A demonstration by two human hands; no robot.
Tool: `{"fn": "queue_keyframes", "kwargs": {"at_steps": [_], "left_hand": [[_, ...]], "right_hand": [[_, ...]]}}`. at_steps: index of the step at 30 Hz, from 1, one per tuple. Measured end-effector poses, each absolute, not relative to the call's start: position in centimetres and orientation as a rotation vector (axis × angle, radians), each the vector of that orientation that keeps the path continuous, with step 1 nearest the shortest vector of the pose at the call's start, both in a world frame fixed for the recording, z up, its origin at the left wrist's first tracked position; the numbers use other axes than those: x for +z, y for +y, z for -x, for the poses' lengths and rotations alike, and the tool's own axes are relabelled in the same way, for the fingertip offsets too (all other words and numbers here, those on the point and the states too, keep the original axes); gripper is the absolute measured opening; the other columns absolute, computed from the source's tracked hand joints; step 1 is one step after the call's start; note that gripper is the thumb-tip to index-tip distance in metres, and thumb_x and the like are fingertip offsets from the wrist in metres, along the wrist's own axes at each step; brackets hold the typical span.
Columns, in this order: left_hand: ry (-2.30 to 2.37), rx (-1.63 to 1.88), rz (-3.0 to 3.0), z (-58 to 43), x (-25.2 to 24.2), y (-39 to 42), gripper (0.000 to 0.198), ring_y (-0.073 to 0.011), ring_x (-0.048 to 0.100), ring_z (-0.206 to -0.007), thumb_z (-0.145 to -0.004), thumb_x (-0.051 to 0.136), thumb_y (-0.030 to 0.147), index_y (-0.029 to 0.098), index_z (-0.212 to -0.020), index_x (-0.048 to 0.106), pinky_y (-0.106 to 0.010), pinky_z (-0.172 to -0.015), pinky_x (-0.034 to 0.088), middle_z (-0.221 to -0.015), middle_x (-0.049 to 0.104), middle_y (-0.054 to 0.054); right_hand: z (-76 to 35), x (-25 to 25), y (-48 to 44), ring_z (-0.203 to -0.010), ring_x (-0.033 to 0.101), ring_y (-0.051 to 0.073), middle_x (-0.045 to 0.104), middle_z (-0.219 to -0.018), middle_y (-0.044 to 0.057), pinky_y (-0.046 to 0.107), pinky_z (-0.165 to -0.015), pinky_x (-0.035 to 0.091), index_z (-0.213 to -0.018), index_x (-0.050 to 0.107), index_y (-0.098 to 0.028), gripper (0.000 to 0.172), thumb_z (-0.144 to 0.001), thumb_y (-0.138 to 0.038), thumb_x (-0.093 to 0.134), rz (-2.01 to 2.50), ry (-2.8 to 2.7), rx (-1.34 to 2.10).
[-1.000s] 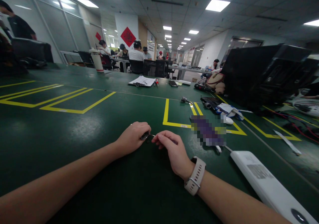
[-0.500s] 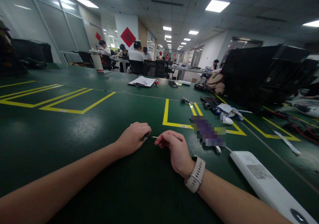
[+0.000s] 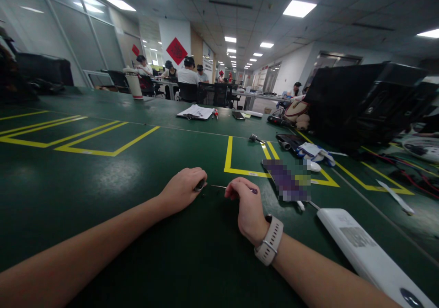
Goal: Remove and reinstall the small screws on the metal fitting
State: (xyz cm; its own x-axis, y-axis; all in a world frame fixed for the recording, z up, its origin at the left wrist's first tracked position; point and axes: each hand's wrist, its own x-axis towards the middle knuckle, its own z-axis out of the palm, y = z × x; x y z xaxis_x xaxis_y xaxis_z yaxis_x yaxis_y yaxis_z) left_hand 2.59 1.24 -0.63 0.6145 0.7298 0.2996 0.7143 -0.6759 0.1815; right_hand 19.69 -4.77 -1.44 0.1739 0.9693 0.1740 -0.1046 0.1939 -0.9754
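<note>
Green bench mat (image 3: pixel 103 184). Left hand (image 3: pixel 181 190) fisted round small dark rounded metal part (image 3: pixel 199 185); right hand (image 3: pixel 245 205), at its 3 o'clock, pinches thin purple-handled driver (image 3: pixel 218 187). Tiny dark speck (image 3: pixel 203 193) between, perhaps screw: slipping tip could flick it away.

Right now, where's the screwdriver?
Head view, centre: the screwdriver is held in the right hand on the green table, tip toward the small metal part in the left hand.

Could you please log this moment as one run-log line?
left hand: grips small metal part | right hand: holds thin tool | tip clear of part
</note>
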Motion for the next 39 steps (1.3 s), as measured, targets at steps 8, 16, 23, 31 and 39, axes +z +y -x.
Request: {"fn": "queue_keyframes", "kwargs": {"at_steps": [8, 16, 23, 31, 39], "left_hand": [[1.26, 0.559, -2.801, -2.5, -0.9, 1.3, 0.007, -0.0169, 0.051, -0.068, -0.078, 0.047, 0.013, 0.017, -0.075, 0.052, -0.028, -0.062, 0.036, -0.075, 0.057, -0.002], [1.241, 0.529, -2.821, -2.5, -0.8, 1.3, 0.009, -0.0176, 0.052, -0.07, -0.078, 0.046, 0.01, 0.017, -0.076, 0.051, -0.029, -0.063, 0.036, -0.077, 0.058, -0.003], [1.295, 0.485, -2.786, -2.7, -0.5, 1.0, 0.009, -0.0187, 0.052, -0.07, -0.078, 0.046, 0.011, 0.017, -0.077, 0.052, -0.03, -0.063, 0.037, -0.079, 0.058, -0.004], [1.302, 0.52, -2.799, -2.6, -0.8, 1.1, 0.008, -0.0181, 0.051, -0.068, -0.082, 0.046, 0.016, 0.017, -0.077, 0.052, -0.03, -0.062, 0.037, -0.077, 0.058, -0.004], [1.456, 0.879, -2.763, -2.3, -0.7, 1.5, 0.026, -0.0202, 0.053, -0.072, -0.08, 0.053, 0.042, 0.017, -0.077, 0.053, -0.032, -0.066, 0.039, -0.078, 0.058, -0.004]], "right_hand": [[-19.3, -1.4, -5.0, -0.061, 0.05, 0.014, 0.057, -0.06, 0.001, 0.027, -0.06, 0.038, -0.061, 0.062, -0.018, 0.021, -0.077, -0.023, 0.05, 0.941, -1.209, 1.134], [-19.2, -1.0, -5.2, -0.07, 0.054, 0.015, 0.062, -0.069, 0.002, 0.028, -0.065, 0.04, -0.068, 0.066, -0.018, 0.021, -0.08, -0.025, 0.051, 1.012, -1.314, 1.156], [-19.3, -0.9, -5.2, -0.064, 0.053, 0.015, 0.058, -0.061, 0.0, 0.028, -0.062, 0.039, -0.061, 0.063, -0.018, 0.022, -0.078, -0.022, 0.05, 1.043, -1.252, 1.056], [-19.5, -1.2, -5.1, -0.063, 0.051, 0.015, 0.056, -0.061, -0.001, 0.028, -0.061, 0.038, -0.06, 0.06, -0.018, 0.022, -0.078, -0.024, 0.05, 1.093, -1.209, 0.988], [-19.7, -1.7, -3.9, -0.047, 0.039, 0.011, 0.042, -0.046, -0.006, 0.025, -0.049, 0.03, -0.049, 0.048, -0.019, 0.026, -0.073, -0.026, 0.054, 1.133, -0.921, 0.886]]}}
